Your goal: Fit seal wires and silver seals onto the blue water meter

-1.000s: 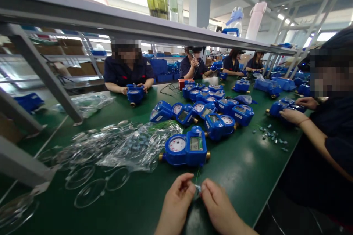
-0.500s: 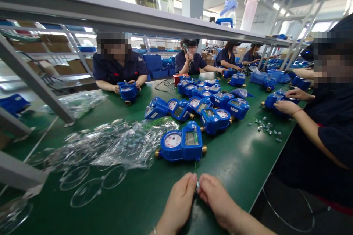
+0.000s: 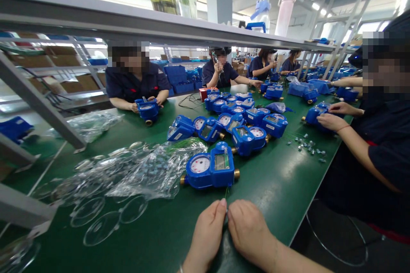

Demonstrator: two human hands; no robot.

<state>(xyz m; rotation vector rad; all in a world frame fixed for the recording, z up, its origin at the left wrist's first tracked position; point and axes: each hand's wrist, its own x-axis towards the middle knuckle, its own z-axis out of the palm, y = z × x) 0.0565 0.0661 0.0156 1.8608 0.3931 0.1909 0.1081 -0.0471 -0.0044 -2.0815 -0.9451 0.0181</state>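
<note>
Green wire (image 3: 226, 194): a thin strand rising from the fingertips toward the front of the nearest meter (image 3: 208, 171), close to the brass end (image 3: 237, 173) on its display side; whether it is fixed to the meter is too fine to see.
Small seal (image 3: 227, 209): a pale speck between the two hands, nearly all covered.
Left hand (image 3: 209, 227): thumb and forefinger pressed together on the wire, no gap between them. Best held like this, firm and unmoving, while the other hand does the fine work.
Right hand (image 3: 249, 228): fingers curled in tight, tips at the small seal, which it seems to pinch; the knuckles hide the exact grip. Small, slow finger movements would suit so slight a piece.
Wire tension: a light pull should do; a jerk could drag the meter or slip the strand out.
Meter: lying on the desk (image 3: 275, 198), dial and display up, just beyond the fingertips. Leave it lying flat and work close to it, so the strand has length to spare.
Plastic bag (image 3: 153, 170): left of the meter, small pale pieces inside; elbow and wrist do well to stay clear of it and of the clear rings (image 3: 119, 218).
</note>
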